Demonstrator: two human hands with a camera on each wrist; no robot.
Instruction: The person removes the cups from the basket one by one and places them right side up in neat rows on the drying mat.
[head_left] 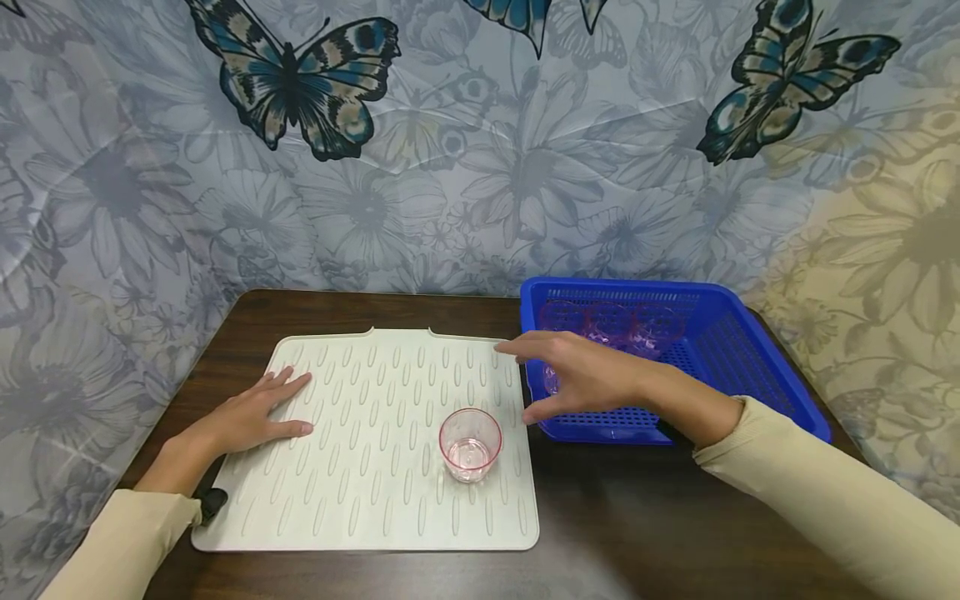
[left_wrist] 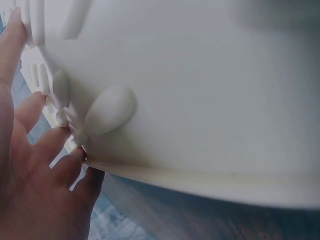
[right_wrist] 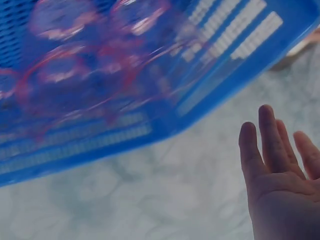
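Fingers [head_left: 290,389] loose and empty, left hand [head_left: 251,417] on the mat [head_left: 367,517], right hand [head_left: 581,371] by its right edge; one glass [head_left: 470,450] stands on it; more glasses [head_left: 643,337] remain in the basket [head_left: 637,288] alongside.

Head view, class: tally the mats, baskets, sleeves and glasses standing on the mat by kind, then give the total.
White mat: 1
Blue basket: 1
Cream sleeves: 2
Glass standing on the mat: 1
Total: 5
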